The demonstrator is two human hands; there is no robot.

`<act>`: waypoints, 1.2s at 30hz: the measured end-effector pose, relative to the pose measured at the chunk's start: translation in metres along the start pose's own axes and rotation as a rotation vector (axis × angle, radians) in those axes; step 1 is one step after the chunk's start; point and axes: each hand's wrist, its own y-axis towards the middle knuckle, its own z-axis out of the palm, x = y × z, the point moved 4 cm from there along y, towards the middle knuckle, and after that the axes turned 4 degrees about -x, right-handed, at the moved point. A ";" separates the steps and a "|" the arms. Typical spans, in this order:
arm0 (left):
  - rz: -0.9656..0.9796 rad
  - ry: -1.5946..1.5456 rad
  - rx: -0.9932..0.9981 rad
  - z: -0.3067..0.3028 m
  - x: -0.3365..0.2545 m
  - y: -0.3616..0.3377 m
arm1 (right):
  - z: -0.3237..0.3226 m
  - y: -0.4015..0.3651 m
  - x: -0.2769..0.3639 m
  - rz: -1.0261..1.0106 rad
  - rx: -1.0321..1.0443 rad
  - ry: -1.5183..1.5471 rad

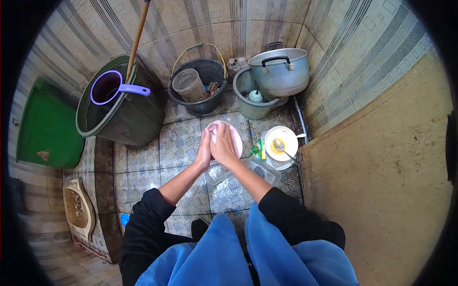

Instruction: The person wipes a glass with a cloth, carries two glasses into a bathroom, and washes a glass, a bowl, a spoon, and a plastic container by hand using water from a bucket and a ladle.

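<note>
Both of my hands are pressed together low over the floor, in front of a pale pink plate [237, 143]. My left hand [204, 148] is on the left side, its fingers closed in against the other hand. My right hand [223, 144] lies over it, fingers together and pointing away from me. A whitish, foamy-looking patch shows between the fingertips; what is held there, if anything, is hidden. Clear plastic containers [218, 174] lie under my forearms. Right of the plate are a green and yellow packet [258, 149] and a white bowl [276, 132] with a spoon [281, 148] and yellowish residue.
A dark bucket [210, 106] with a grey container inside stands against the back wall. Beside it, a metal pot [280, 76] rests on a grey bucket [254, 109]. At left is a large bin [143, 117] with a purple dipper [133, 89]. A brown panel [377, 176] borders the right.
</note>
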 end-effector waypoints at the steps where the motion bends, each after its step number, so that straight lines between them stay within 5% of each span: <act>1: 0.000 -0.019 -0.023 -0.002 0.003 0.002 | 0.002 -0.001 0.001 0.096 0.004 0.108; 3: -0.009 -0.067 0.031 0.010 -0.026 -0.011 | -0.002 0.003 -0.001 0.131 0.078 0.149; 5: 0.056 0.205 0.069 0.021 -0.041 -0.023 | -0.009 0.009 0.000 0.164 0.153 0.189; 7: -0.020 -0.007 0.064 0.026 -0.037 -0.027 | -0.021 0.010 -0.005 0.393 0.284 -0.215; 8: -0.010 -0.027 0.109 0.026 -0.036 -0.026 | -0.021 0.011 -0.008 0.432 0.392 -0.154; 12: 0.026 -0.139 0.026 0.007 -0.042 -0.008 | -0.008 0.007 -0.008 0.044 0.181 -0.110; 17: 0.043 -0.253 -0.099 -0.018 -0.035 0.018 | -0.002 -0.001 0.030 0.092 0.138 -0.029; 19: 0.167 -0.127 -0.146 -0.005 -0.061 0.003 | -0.011 0.004 0.042 0.241 0.267 0.113; 21: 0.273 0.025 -0.261 -0.001 -0.084 -0.009 | -0.006 0.010 0.026 0.097 0.232 0.072; 24: 0.153 -0.081 -0.125 -0.010 -0.077 -0.005 | -0.006 0.014 -0.005 0.093 0.495 -0.138; 27: -0.003 -0.140 0.047 -0.002 -0.086 -0.012 | -0.018 0.022 -0.016 0.026 0.353 -0.361; 31: 0.051 -0.086 0.059 0.012 -0.057 -0.010 | -0.020 0.016 0.036 -0.083 -0.160 -0.011; 34: 0.084 -0.053 -0.017 -0.003 -0.076 -0.004 | -0.016 0.011 0.029 -0.055 0.114 0.012; 36: 0.064 -0.056 0.014 -0.004 -0.094 -0.010 | -0.011 0.011 0.018 0.061 0.548 -0.229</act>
